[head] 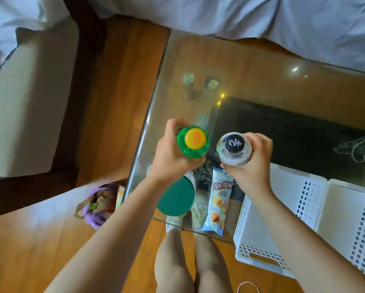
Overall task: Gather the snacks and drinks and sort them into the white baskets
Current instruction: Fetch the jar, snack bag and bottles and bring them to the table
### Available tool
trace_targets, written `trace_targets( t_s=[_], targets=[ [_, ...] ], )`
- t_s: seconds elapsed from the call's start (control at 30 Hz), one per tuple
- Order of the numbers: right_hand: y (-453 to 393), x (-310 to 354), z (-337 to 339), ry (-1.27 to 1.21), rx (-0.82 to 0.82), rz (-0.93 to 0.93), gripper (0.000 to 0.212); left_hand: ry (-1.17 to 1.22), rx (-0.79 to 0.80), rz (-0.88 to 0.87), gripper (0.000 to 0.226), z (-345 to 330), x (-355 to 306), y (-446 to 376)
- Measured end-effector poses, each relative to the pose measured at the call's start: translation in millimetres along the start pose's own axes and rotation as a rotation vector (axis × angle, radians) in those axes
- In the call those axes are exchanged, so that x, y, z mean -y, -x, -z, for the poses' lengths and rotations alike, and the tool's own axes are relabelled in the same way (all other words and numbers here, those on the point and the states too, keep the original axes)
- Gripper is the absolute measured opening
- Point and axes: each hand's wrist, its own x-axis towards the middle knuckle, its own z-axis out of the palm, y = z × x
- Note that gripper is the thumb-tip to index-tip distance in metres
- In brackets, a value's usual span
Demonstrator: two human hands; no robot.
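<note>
My left hand grips a green bottle with a yellow cap, held upright above the glass table's left edge. My right hand grips a clear bottle with a black cap beside it, both seen from above. Below the hands a light blue snack bag lies on the glass near the front edge. A round can with a dark green lid stands left of the bag, under my left wrist. Two white perforated baskets stand side by side at the table's front right.
The glass table shows the wooden floor and a black shelf beneath. A paper bag with snacks and a purple item sits on the floor left of the table. A beige sofa is on the left, grey bedding at the back.
</note>
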Motion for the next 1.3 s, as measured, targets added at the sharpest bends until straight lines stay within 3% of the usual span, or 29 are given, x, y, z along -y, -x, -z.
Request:
trace_targets(
  t_s=[0.37, 0.57, 0.83, 1.13, 1.3],
  targets=[
    [-2, -14, -19, -0.049, -0.010, -0.019, 0.060, 0.055, -0.009, 0.070, 0.070, -6, 24, -21],
    [9, -17, -17, -0.124, -0.045, -0.126, 0.079, 0.066, 0.034, 0.110, 0.070, -6, 24, -20],
    [13, -14, -13, -0.100, 0.006, -0.215, 0.076, -0.032, 0.160, 0.159, 0.073, -1, 19, -22],
    [12, -15, -9, -0.101, 0.056, -0.273, 0.072, -0.030, 0.188, 0.148, 0.076, -1, 21, -23],
    [19, -17, -10, -0.379, 0.129, -0.455, 0.069, -0.054, 0.116, 0.113, 0.080, -4, 27, -16]
  ],
)
